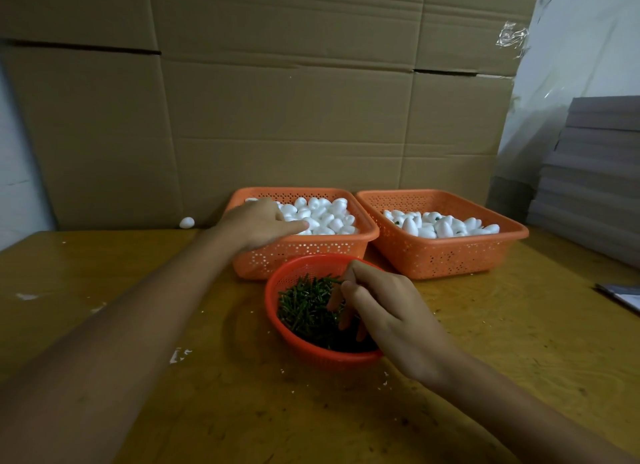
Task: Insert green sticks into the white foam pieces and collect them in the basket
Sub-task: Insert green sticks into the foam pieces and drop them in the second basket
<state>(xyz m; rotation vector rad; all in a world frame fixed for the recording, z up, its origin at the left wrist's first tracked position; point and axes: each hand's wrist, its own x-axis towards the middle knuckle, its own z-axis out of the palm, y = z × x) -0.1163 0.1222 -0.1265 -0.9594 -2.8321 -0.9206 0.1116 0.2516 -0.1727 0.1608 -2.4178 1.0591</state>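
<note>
Reaching into the left orange basket (301, 252), the left hand (261, 223) lies on the white foam pieces (325, 214), thumb straight; whether its hidden fingers grasp one I cannot tell. The right hand (384, 308) dips into the round red basket (277, 290), thumb and forefinger pinching green sticks (304, 308). Stemmed foam pieces (443, 226) lie in the right orange basket (443, 256) on the wooden table (502, 342)

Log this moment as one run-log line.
left hand reaching among foam pieces | right hand pinching green stick | right basket part-filled
</note>
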